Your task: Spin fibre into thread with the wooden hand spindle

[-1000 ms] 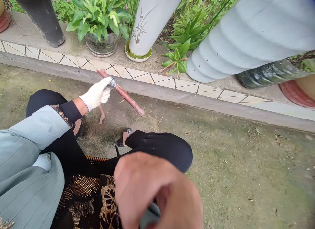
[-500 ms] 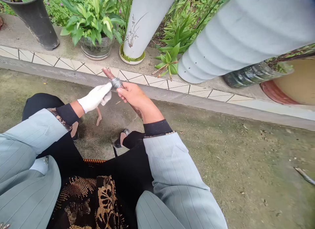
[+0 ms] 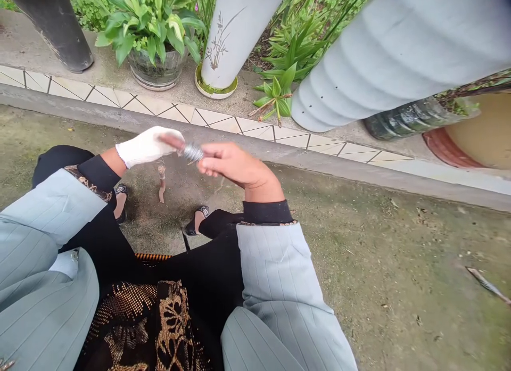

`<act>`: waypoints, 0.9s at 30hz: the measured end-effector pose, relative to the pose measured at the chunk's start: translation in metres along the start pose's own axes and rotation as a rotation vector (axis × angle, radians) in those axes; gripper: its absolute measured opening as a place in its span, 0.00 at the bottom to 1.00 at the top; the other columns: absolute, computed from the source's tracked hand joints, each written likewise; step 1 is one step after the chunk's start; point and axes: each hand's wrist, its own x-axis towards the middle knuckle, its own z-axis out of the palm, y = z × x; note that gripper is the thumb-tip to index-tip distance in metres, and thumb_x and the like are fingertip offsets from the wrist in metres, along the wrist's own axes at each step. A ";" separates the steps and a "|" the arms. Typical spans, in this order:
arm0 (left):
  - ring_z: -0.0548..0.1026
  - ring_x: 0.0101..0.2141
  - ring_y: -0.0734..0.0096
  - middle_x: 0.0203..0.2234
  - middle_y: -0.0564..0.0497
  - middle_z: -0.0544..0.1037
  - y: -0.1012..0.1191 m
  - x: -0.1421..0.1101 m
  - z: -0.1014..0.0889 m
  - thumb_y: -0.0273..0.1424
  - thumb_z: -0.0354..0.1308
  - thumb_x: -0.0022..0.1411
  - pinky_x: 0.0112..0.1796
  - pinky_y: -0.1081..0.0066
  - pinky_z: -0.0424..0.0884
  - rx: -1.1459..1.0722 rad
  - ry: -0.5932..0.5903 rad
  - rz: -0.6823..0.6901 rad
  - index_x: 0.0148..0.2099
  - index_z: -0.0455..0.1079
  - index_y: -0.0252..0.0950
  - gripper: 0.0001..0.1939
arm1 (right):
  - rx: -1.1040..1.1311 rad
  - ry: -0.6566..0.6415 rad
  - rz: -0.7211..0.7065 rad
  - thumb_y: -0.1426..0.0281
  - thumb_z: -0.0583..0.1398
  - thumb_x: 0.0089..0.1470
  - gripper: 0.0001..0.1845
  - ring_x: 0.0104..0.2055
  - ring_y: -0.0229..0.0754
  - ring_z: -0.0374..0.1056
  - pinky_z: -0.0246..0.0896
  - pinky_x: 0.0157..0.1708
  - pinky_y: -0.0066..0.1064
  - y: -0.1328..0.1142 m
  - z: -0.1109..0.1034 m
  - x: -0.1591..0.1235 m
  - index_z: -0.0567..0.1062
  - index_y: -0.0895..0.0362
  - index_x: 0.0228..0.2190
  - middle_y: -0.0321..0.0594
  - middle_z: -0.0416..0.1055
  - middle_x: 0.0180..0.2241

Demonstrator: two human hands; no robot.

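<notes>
My left hand point(image 3: 146, 146) wears a white glove and is closed round the upper end of a reddish-brown stick point(image 3: 172, 141). A silvery wire band point(image 3: 192, 152) is wound round the stick's middle. My bare right hand point(image 3: 233, 166) is closed on the stick just right of the band, fingertips pinching there, and it hides the stick's other end. The stick is smeared by motion and lies nearly level in front of my knees. Below my hands a short piece of stick point(image 3: 162, 177) lies on the concrete between my two black shoes point(image 3: 198, 222).
A tiled curb point(image 3: 247, 127) runs across ahead. On it stand a leafy potted plant point(image 3: 155, 35), a white vase point(image 3: 227, 35), a dark pot point(image 3: 59, 38) and a large pale ribbed pot point(image 3: 399, 46). A terracotta pot point(image 3: 471, 142) and a twig point(image 3: 487, 286) are on the right.
My right hand came from close to the camera out to the stick and took hold beside the wire band. The stick swung from steeply slanted toward level and rose off the ground.
</notes>
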 end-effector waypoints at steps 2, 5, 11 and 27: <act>0.67 0.25 0.75 0.25 0.50 0.75 0.002 -0.003 0.001 0.30 0.55 0.57 0.30 0.75 0.61 -0.007 -0.016 0.005 0.34 0.74 0.32 0.09 | 0.095 0.376 -0.039 0.56 0.57 0.57 0.16 0.23 0.32 0.59 0.54 0.23 0.23 0.001 -0.006 0.000 0.69 0.57 0.31 0.34 0.66 0.24; 0.69 0.28 0.75 0.29 0.50 0.76 0.003 -0.006 0.005 0.33 0.52 0.60 0.33 0.75 0.62 0.099 -0.204 0.064 0.36 0.75 0.32 0.12 | -0.006 0.607 0.095 0.56 0.55 0.59 0.16 0.24 0.33 0.60 0.55 0.24 0.25 0.012 -0.008 0.011 0.70 0.57 0.32 0.36 0.66 0.24; 0.70 0.29 0.75 0.28 0.52 0.76 0.001 -0.007 0.005 0.34 0.49 0.61 0.33 0.76 0.62 0.364 -0.286 0.142 0.34 0.74 0.32 0.14 | -0.653 0.209 0.394 0.68 0.58 0.55 0.08 0.31 0.40 0.66 0.55 0.30 0.30 0.023 0.013 0.032 0.74 0.60 0.30 0.43 0.72 0.28; 0.69 0.27 0.76 0.27 0.50 0.74 -0.002 -0.009 -0.002 0.34 0.53 0.61 0.32 0.76 0.63 0.156 -0.236 0.116 0.32 0.72 0.32 0.12 | -0.051 0.563 0.274 0.65 0.58 0.57 0.11 0.22 0.33 0.59 0.54 0.22 0.25 0.018 -0.020 0.000 0.70 0.59 0.28 0.37 0.66 0.23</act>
